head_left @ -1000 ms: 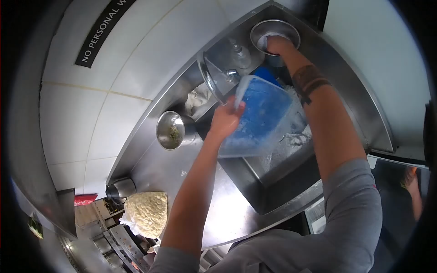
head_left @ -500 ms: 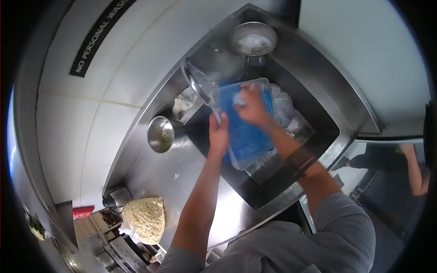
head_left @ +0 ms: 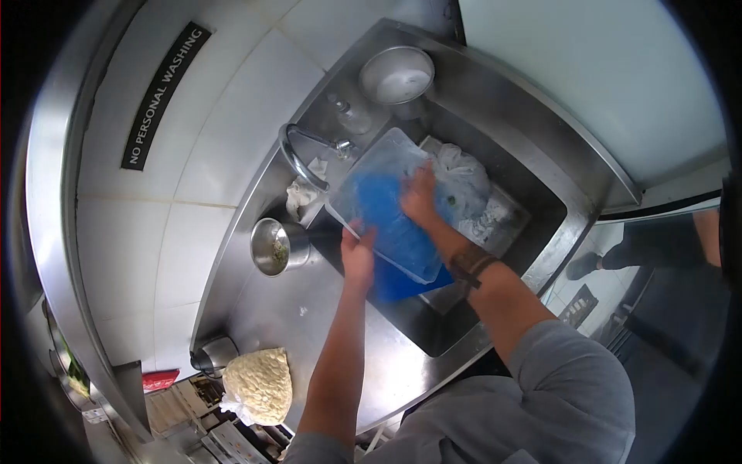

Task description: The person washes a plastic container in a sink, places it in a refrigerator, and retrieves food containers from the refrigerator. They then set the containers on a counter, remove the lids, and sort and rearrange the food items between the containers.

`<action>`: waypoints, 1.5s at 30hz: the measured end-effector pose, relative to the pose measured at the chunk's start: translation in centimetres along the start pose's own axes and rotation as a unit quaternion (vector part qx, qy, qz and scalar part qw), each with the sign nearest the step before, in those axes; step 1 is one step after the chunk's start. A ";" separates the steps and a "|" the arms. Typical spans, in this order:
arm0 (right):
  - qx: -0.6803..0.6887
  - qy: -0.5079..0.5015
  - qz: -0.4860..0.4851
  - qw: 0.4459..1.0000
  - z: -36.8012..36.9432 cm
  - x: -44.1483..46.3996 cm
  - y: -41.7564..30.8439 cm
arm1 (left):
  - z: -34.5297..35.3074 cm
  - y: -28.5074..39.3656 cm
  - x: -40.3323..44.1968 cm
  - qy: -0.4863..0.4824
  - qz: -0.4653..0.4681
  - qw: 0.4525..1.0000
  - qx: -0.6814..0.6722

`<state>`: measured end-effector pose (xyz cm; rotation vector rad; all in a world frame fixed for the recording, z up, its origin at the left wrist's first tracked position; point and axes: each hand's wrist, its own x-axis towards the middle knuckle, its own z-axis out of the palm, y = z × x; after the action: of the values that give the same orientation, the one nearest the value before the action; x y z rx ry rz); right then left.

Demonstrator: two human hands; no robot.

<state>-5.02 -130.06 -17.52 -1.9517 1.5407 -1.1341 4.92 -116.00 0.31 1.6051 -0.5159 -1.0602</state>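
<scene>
Over the sink, a clear rectangular plastic container (head_left: 390,147) is tilted, with a blue board (head_left: 413,284) showing below and through it. My left hand (head_left: 358,251) grips the container's near left rim, thumb and fingers around the edge. Inside the container, against its surface, is my right hand (head_left: 419,195), blurred; what its fingers hold, if anything, cannot be made out. Behind the container stands a round metal pot (head_left: 396,75) with whitish contents. The curved faucet (head_left: 297,158) is just left of the container.
Clear plastic bags (head_left: 464,179) lie in the sink (head_left: 437,336). On the left counter are a metal pot (head_left: 270,246) with green bits, a white cloth (head_left: 301,193), and a bag of pale pieces (head_left: 257,385). A soap bottle (head_left: 352,116) stands behind the faucet. At right, part of another person (head_left: 657,246) shows.
My right hand has come out of the far metal pot and into the container. The container has turned and tilted in my left hand, uncovering the lower part of the blue board.
</scene>
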 end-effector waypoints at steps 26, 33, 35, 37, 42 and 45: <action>0.192 -0.262 0.055 0.944 -13.7 -11.5 -5.8 | 2.0 1.3 1.2 0.050 0.075 0.994 -0.064; 0.211 -0.110 -0.150 0.960 -9.2 -1.5 -9.3 | 0.7 1.4 0.3 -0.055 0.007 0.998 -0.034; 0.194 -0.085 -0.133 0.968 -7.8 -0.8 -8.5 | 0.3 1.2 -0.6 -0.064 0.023 0.997 -0.026; 0.124 -0.094 -0.028 0.988 -7.5 -1.0 -7.3 | 0.2 1.0 -0.8 -0.053 0.023 0.998 -0.036; -0.065 -0.274 0.156 0.947 -12.4 -3.4 -3.4 | -1.2 3.2 0.2 -0.015 0.058 0.998 -0.012; 0.044 -0.177 0.118 0.976 -13.1 -1.9 -2.8 | -3.4 2.4 3.4 -0.069 0.084 0.992 -0.065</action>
<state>-13.82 -125.23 -8.43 -1.7417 1.4540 -0.6993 9.93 -117.61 1.29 1.3565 -0.6509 -1.0590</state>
